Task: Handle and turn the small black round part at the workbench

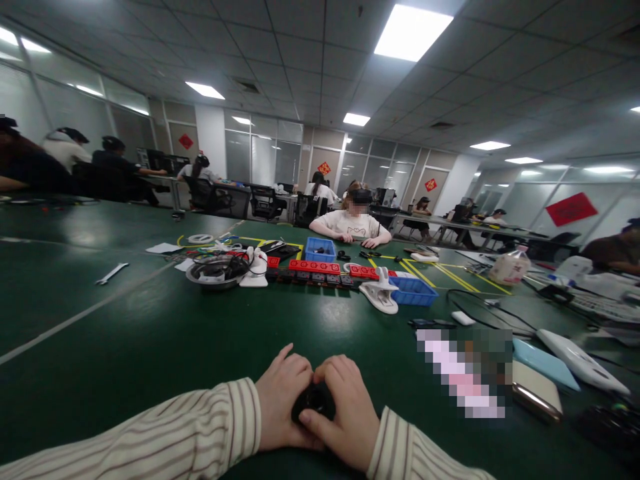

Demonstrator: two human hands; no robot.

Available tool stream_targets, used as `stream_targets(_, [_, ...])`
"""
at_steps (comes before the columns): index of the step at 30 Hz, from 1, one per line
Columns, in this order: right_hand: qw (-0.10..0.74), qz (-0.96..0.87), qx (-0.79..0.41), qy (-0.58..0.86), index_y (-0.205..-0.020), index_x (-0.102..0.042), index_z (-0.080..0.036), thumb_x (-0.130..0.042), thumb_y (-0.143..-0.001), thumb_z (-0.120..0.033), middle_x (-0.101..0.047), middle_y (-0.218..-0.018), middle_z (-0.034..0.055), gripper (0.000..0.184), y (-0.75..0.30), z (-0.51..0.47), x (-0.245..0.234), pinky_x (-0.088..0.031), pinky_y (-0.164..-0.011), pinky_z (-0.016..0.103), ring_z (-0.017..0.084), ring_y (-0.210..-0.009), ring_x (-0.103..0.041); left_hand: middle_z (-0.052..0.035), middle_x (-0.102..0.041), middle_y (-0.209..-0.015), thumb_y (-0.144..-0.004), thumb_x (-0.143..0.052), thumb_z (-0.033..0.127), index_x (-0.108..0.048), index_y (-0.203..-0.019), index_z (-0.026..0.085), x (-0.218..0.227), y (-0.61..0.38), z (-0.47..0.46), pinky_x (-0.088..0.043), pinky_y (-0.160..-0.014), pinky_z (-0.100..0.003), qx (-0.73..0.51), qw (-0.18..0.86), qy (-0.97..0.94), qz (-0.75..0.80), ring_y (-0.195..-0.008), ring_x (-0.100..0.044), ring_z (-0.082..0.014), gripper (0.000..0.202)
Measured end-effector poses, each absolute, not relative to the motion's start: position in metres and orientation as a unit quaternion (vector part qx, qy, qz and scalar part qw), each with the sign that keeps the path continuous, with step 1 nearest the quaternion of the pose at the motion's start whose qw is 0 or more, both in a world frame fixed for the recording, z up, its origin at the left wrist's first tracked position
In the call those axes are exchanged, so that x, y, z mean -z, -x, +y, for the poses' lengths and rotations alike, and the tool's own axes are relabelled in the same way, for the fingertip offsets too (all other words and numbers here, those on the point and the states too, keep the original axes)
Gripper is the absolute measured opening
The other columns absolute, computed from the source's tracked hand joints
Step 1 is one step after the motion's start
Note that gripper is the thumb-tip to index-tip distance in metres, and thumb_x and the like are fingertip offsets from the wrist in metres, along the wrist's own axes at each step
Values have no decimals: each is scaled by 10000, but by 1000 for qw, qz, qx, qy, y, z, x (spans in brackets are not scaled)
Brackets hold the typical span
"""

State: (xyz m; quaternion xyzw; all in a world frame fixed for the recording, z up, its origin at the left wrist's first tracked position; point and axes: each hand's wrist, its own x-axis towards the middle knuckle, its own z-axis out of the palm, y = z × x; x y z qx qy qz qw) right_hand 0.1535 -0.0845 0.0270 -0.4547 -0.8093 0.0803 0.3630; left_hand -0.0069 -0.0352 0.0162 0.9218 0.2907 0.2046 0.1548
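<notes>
On your green counter (200, 347), a metal bowl (215, 285) sits toward eleven o'clock from you and a blue bin (415, 298) toward one o'clock. At six o'clock in your view, your left hand (287, 397) and right hand (349, 403) curl around a rounded black object (315, 399), clasping it between them; whether it touches the counter is hidden.

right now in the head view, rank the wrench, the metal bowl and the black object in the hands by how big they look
1. metal bowl
2. black object, partly covered, so judged by its visible part
3. wrench
</notes>
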Motion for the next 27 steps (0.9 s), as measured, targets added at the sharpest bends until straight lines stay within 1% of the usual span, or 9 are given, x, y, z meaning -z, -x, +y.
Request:
stream_targets(5, [351, -834, -95, 414, -824, -534, -178, -506, -747, -276, -539, -829, 46, 127, -152, -84, -31, -366, -732, 358, 198, -806, -459, -21, -541, -865, -519, -756, 373, -588, -874, 182, -16, 7, -27, -180, -1037, -531, -178, 184, -929, 265, -861, -526, -224, 437])
stream_targets(8, [356, -866, -95, 339, -895, -551, -190, -436, -710, -169, -582, -885, 46, 219, -152, -86, -37, -378, -767, 356, 194, -851, -475, -11, -540, -880, -526, -752, 359, -602, -822, 205, -16, 7, -20, -396, -900, -412, -156, 206, -941, 216, -852, -523, -211, 366])
stream_targets(10, [353, -882, -97, 298, -922, -552, -202, -408, -693, -131, -604, -920, 37, 280, -153, -86, -41, -381, -785, 355, 194, -881, -485, -5, -541, -894, -538, -746, 357, -614, -805, 223, -15, 8, -17, -429, -841, -370, -145, 216, -946, 195, -861, -520, -209, 327])
stream_targets(13, [353, -888, -108, 275, -1019, -522, -206, -415, -732, -163, -595, -1003, 42, 310, -155, -85, -41, -373, -832, 368, 206, -947, -485, -15, -544, -985, -525, -747, 359, -570, -1004, 249, -15, 8, -18, -292, -976, -501, -164, 215, -940, 206, -932, -512, -235, 523])
stream_targets(15, [365, -874, -113, 301, -1063, -492, -194, -437, -786, -263, -569, -1020, 60, 291, -156, -84, -37, -368, -839, 380, 213, -950, -481, -34, -535, -1005, -518, -739, 410, -512, -1076, 220, -16, 8, -21, -209, -1008, -558, -184, 212, -931, 231, -949, -506, -246, 632])
stream_targets(19, [396, -818, -95, 407, -915, -497, -177, -421, -819, -528, -532, -864, 56, 372, -156, -82, -27, -379, -721, 367, 204, -789, -477, -33, -522, -907, -489, -710, 548, -526, -941, 168, -16, 10, -25, -176, -1020, -573, -198, 172, -924, 278, -880, -512, -232, 618])
stream_targets(21, [385, -807, -83, 440, -819, -487, -177, -432, -797, -573, -513, -792, 41, 400, -155, -81, -25, -374, -673, 349, 194, -731, -458, -20, -519, -871, -502, -693, 574, -544, -880, 177, -15, 10, -26, -150, -1022, -588, -193, 153, -926, 287, -854, -515, -223, 568])
stream_targets(24, [341, -815, -82, 461, -760, -487, -179, -493, -786, -451, -513, -761, 33, 273, -152, -82, -28, -373, -669, 341, 189, -724, -451, -7, -518, -835, -540, -700, 523, -575, -837, 195, -13, 9, -25, -125, -1027, -593, -180, 154, -930, 281, -839, -522, -214, 460])
stream_targets(27, [338, -837, -96, 419, -807, -514, -180, -478, -735, -269, -544, -811, 45, 120, -150, -83, -33, -381, -718, 354, 194, -784, -468, -4, -520, -858, -481, -747, 418, -593, -845, 210, -14, 8, -22, -117, -1030, -595, -173, 172, -934, 262, -850, -525, -223, 447])
